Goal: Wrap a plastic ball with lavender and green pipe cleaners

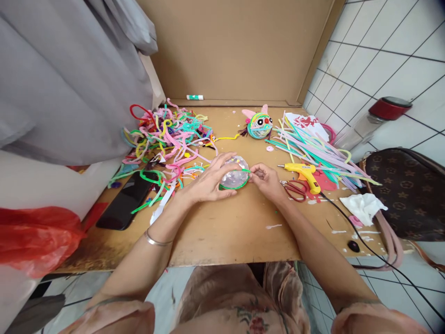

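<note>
My left hand (209, 180) is wrapped round a clear, see-through ball (233, 178) over the middle of the table. A green pipe cleaner (235, 188) curves along the ball's near edge, and a green end shows at its right side. At that end the fingers of my right hand (265, 181) are pinched together on the pipe cleaner. Farther back stands a decorated ball (259, 128) wound in coloured pipe cleaners, with eyes, a red nose and pink ears. To the right of my right hand lie a yellow glue gun (306, 172) and red-handled scissors (295, 189).
A tangled heap of pipe cleaners (170, 134) covers the left back, with a black phone (123, 202) before it. Straight pipe cleaners (309, 146) spread at the right. The glue gun's cord (361, 234) runs off right past a brown handbag (399, 190). A cardboard panel (232, 51) stands behind.
</note>
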`<state>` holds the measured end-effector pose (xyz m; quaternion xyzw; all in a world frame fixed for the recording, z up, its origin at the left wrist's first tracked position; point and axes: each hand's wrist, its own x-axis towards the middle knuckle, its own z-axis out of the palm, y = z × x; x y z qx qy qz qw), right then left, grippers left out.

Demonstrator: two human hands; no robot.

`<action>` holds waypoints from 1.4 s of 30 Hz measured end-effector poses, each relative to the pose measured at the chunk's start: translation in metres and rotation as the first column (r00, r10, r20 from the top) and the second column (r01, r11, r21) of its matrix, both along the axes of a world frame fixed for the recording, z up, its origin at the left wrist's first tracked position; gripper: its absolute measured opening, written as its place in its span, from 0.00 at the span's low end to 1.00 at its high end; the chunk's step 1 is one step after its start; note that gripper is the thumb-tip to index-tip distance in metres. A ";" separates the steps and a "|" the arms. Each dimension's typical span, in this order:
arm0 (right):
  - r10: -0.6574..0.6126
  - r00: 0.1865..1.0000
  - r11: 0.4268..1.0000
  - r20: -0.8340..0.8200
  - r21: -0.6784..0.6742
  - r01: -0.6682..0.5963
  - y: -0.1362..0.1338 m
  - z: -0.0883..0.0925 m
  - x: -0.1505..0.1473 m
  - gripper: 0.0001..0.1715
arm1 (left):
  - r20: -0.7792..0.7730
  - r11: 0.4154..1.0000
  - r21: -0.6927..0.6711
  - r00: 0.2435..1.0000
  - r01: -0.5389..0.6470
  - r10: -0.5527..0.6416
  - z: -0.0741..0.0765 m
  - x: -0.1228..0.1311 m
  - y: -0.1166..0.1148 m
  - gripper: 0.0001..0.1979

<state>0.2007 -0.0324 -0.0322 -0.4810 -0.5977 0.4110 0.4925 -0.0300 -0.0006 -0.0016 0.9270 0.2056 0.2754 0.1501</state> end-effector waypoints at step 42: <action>-0.214 0.976 0.962 0.050 0.185 0.202 0.006 -0.007 0.013 0.15 | 0.327 0.968 -0.251 0.942 0.013 0.073 -0.031 0.006 0.019 0.43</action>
